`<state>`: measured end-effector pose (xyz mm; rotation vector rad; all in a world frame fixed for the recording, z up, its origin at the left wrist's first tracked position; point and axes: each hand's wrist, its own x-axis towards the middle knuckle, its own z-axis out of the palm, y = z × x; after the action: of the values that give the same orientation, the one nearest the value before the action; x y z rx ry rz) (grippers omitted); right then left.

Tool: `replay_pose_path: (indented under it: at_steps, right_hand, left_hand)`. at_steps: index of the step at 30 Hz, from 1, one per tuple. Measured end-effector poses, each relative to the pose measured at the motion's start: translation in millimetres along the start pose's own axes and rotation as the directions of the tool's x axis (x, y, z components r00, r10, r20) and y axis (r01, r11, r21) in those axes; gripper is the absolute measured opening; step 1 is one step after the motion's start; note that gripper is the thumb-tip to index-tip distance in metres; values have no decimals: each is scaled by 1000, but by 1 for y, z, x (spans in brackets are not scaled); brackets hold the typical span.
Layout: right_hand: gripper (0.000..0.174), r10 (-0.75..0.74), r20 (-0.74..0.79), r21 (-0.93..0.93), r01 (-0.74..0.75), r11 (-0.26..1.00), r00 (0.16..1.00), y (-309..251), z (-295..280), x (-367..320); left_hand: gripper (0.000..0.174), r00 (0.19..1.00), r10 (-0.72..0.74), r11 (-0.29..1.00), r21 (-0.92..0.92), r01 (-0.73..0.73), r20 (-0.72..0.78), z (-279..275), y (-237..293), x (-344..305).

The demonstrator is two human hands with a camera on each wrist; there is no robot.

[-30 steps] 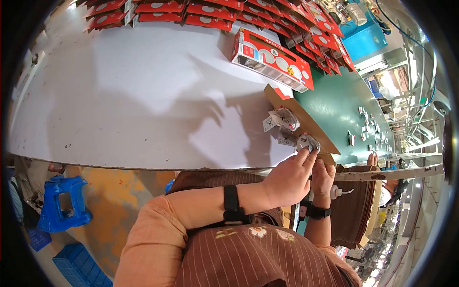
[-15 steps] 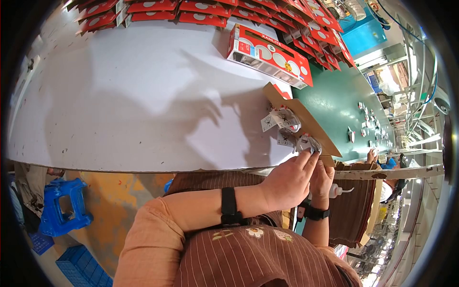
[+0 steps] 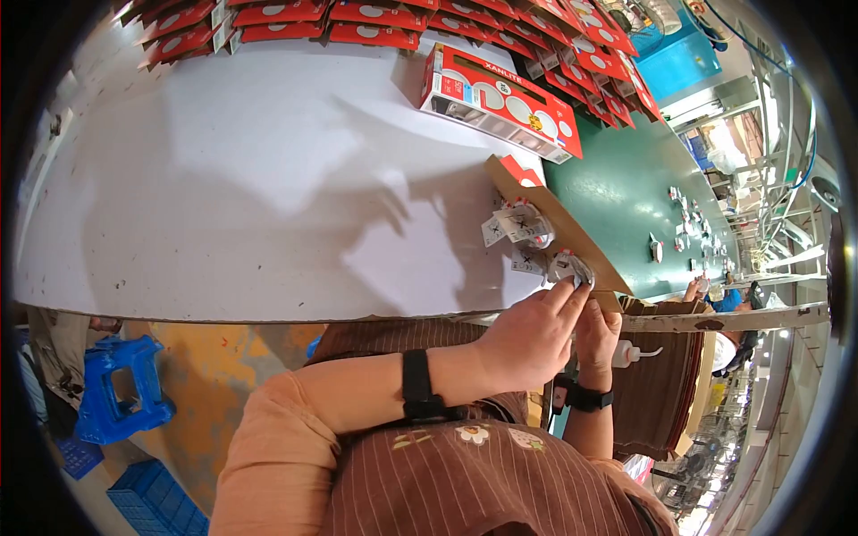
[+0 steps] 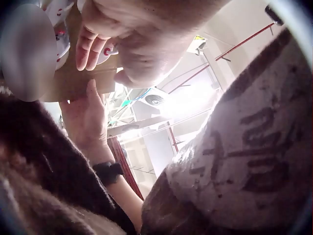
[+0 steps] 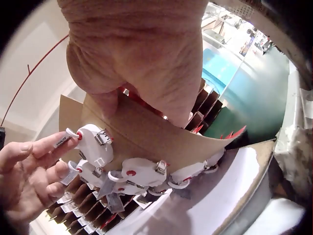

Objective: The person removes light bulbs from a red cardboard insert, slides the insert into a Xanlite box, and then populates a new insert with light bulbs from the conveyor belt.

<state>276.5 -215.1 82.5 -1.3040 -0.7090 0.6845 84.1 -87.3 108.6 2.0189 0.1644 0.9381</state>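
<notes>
A bent piece of brown cardboard [image 3: 573, 230] stands at the table's front edge, lined with several white downlights [image 3: 533, 225] that have spring clips, red parts and paper tags. My right hand [image 3: 597, 338] grips the cardboard's near end, thumb and fingers on either side. Extended fingers of my left hand [image 3: 529, 338] touch the nearest downlight [image 5: 96, 144]. In the right wrist view, the left fingertips lie against its tagged end, with the thumb apart from it. The left wrist view shows both hands close together at the cardboard, a blurred pale shape covering its left part.
A red printed box [image 3: 505, 103] lies beyond the cardboard on the white table [image 3: 223, 196]. Rows of red boxes [image 3: 371, 36] stand along the back. Small parts [image 3: 693, 232] lie on the green surface [image 3: 617, 196] at right. A brown stack [image 3: 657, 384] stands beside the right arm.
The head view has shifted slightly. Both hands and the cardboard keep almost the same positions relative to each other.
</notes>
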Motion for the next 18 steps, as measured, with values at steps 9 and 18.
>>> replay_pose_path:
  at_steps: [9, 18]
  right_hand:
    - [27, -118, 288, -505, 255, 824, 950, 2, 59, -13]
    - [58, -116, 550, -703, 533, 471, 827, 23, 86, -25]
  left_hand:
    - [41, 967, -227, 952, -182, 245, 118, -51, -34, -49]
    - [45, 638, -688, 27, -867, 498, 345, -57, -79, -90]
